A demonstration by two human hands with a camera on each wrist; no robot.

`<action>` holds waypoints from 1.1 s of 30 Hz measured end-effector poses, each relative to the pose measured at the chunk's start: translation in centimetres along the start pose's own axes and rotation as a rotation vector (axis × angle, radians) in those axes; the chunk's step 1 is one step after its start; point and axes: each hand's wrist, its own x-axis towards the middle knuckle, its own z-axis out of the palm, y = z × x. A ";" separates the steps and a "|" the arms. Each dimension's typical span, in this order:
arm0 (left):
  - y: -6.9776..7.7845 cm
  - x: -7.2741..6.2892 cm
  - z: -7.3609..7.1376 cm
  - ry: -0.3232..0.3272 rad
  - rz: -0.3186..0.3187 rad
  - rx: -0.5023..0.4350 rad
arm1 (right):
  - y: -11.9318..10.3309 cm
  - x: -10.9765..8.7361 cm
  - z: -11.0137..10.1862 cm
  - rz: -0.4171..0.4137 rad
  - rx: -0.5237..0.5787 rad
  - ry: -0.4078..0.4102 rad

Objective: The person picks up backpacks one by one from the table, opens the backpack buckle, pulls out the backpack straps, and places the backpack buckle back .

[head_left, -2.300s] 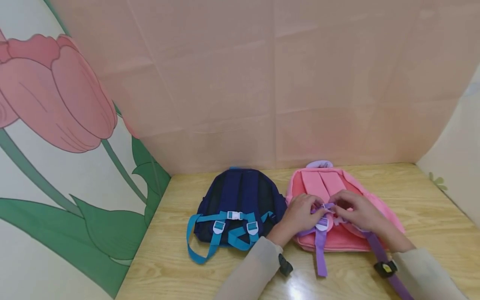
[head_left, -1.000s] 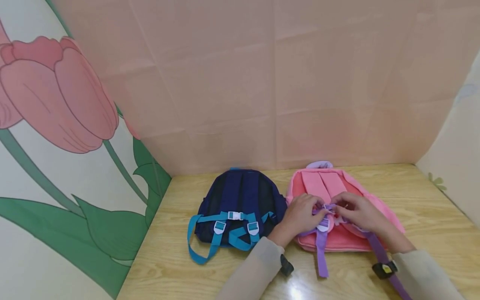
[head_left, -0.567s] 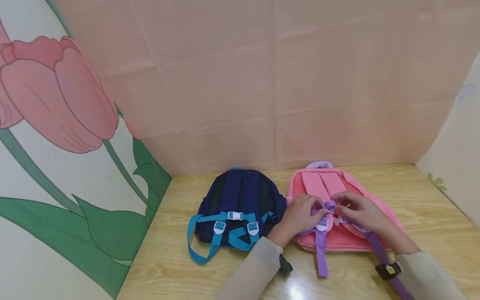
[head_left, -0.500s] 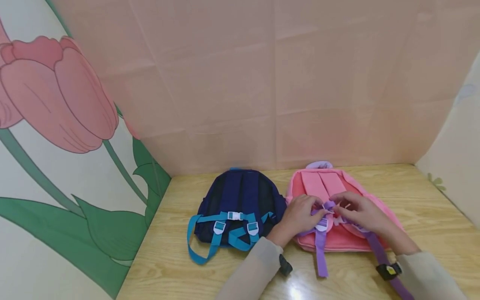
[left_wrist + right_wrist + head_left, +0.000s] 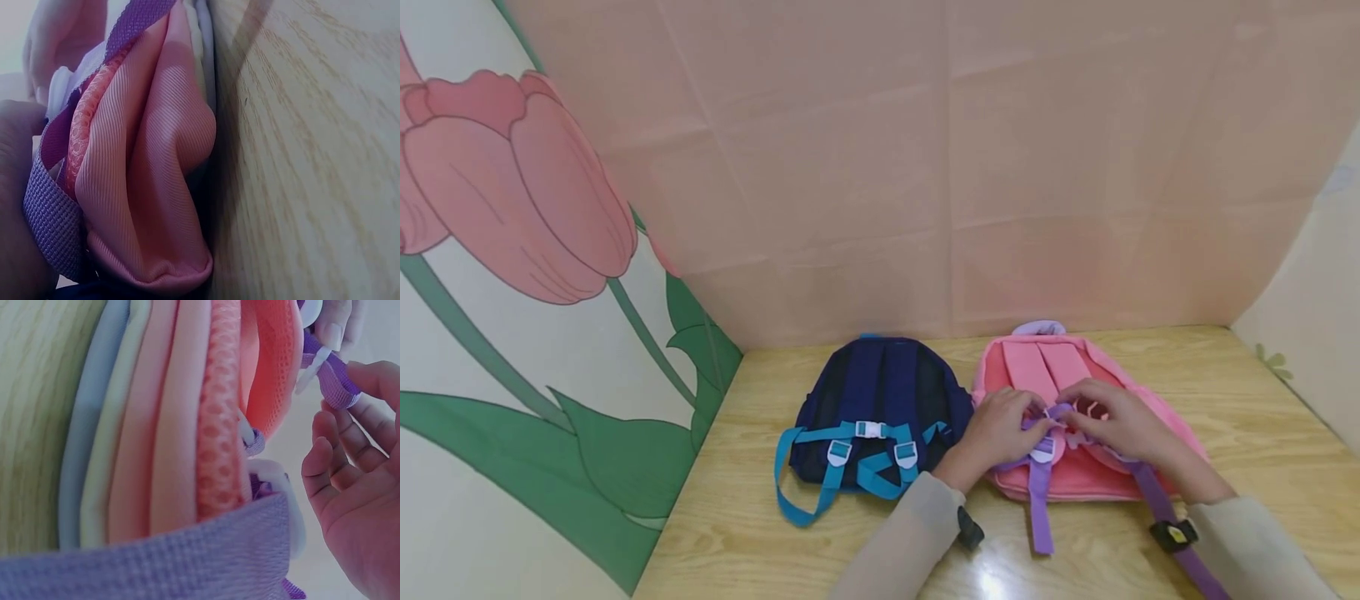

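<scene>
A pink backpack (image 5: pixel 1090 367) lies on the table with its shoulder straps facing up. Over its middle my right hand (image 5: pixel 1116 417) pinches a purple webbing strap (image 5: pixel 340 387) between thumb and index finger, the other fingers curled loosely below. This strap passes through a white plastic buckle (image 5: pixel 313 372), seen in the right wrist view. Close beside it, my left hand (image 5: pixel 1000 425) grips the strap's buckle end with thumb and fingertips; its fingers partly hide the buckle. Another purple strap (image 5: pixel 1040 508) hangs from a white adjuster (image 5: pixel 1043 451) toward the front of the table.
A navy backpack (image 5: pixel 880 375) with turquoise straps (image 5: pixel 801 508) and a fastened white buckle (image 5: pixel 870 430) lies left of the pink one. A long purple strap (image 5: pixel 1157 492) runs under my right wrist. Behind the wooden table (image 5: pixel 730 500) hangs a pinkish-brown cloth (image 5: pixel 947 167).
A purple strap loop shows larger between my fingertips than one second ago. My right hand has shifted slightly and its fingers have moved; my left hand holds nearly still. Both backpacks stay in place.
</scene>
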 end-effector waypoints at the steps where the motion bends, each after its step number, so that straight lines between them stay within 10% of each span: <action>1: 0.0 0.0 0.0 0.001 0.000 -0.003 | 0.1 -0.1 0.0 0.011 -0.003 -0.004; 16: -0.2 0.0 0.0 0.023 0.018 0.016 | 1.1 -0.6 -0.3 0.045 0.043 0.029; 26: -0.3 0.0 0.1 0.001 0.030 0.052 | 0.4 0.1 0.4 -0.154 -0.042 0.026; 33: -0.4 0.1 0.3 0.008 0.045 0.047 | 0.0 0.2 0.5 -0.079 -0.064 -0.017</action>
